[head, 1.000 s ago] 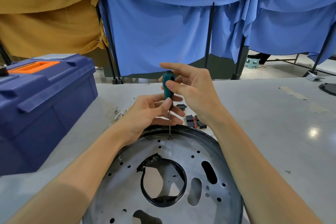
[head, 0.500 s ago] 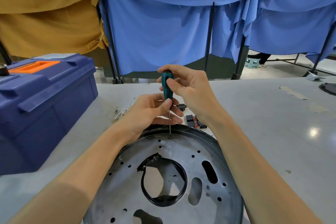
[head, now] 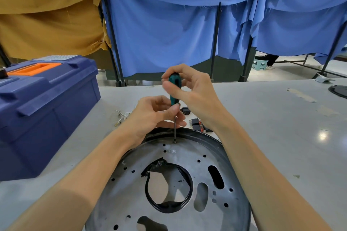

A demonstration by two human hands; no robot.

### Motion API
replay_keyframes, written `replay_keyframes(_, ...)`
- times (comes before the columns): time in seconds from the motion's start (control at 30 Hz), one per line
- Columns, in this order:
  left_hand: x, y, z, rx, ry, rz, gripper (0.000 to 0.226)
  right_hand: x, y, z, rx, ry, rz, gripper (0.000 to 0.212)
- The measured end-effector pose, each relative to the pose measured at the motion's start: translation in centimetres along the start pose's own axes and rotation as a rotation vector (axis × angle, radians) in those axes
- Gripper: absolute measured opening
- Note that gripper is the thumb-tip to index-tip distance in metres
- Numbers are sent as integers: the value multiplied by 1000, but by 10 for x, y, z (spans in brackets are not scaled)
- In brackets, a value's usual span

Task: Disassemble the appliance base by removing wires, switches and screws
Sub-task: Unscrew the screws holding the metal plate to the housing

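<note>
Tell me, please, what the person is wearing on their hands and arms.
Nothing shows: the left hand and right hand have no gloves, rings or watch, and the left forearm and right forearm are bare, with no sleeve in view.

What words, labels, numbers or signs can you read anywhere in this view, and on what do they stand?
Nothing reads clearly.
Small stamped mark on the round grey metal base plate, just below the tip of the green-handled screwdriver: too small and blurred to read.
Blue plastic toolbox with orange handle: no text visible.
Small black switch parts on the table: no lettering legible.
</note>
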State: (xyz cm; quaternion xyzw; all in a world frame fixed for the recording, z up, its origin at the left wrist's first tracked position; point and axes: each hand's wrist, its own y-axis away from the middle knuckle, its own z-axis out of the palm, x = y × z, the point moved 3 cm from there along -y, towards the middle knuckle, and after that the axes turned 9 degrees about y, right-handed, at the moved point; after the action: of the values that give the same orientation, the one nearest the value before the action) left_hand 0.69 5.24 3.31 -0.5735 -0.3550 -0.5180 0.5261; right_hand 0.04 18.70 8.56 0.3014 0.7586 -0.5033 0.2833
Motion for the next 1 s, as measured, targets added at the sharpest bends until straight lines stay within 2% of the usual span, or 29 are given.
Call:
replay_keyframes(0.2, 2, 1, 0, -37, 47, -15, 30, 4, -2, -6, 13, -10, 27, 33)
replay_keyframes(0.3, 0, 1, 2, -51, 21, -36, 32, 3, -1, -4, -9, -68, 28, 25)
replay_keyframes(0.4, 1, 1, 0, -4, 7, -13, 27, 1, 0, -2, 11, 22, 5, 14)
replay_keyframes(0.57, 3, 2, -1, -7, 29, -8, 29, 3, -2, -3, 6, -2, 42, 33)
replay_keyframes(0.67, 5, 2, 1, -43, 59, -23, 34, 3, -1, -3, -23, -89, 45, 29)
replay_keyframes(0.77, 4, 2, 1, -5, 41, -11, 36, 3, 0, 0, -18, -11, 23, 16)
replay_keyframes(0.87, 3, 2, 0, 7, 34, -13, 39, 4, -1, -1, -3, 49, 25, 26)
replay_keyframes(0.93, 4, 3, 0, -36, 53, -33, 36, 5, -1, -3, -8, 6, 37, 35)
replay_keyframes(1.0, 4, 3, 0, -70, 77, -50, 33, 5, -1, -3, -28, -70, 47, 35)
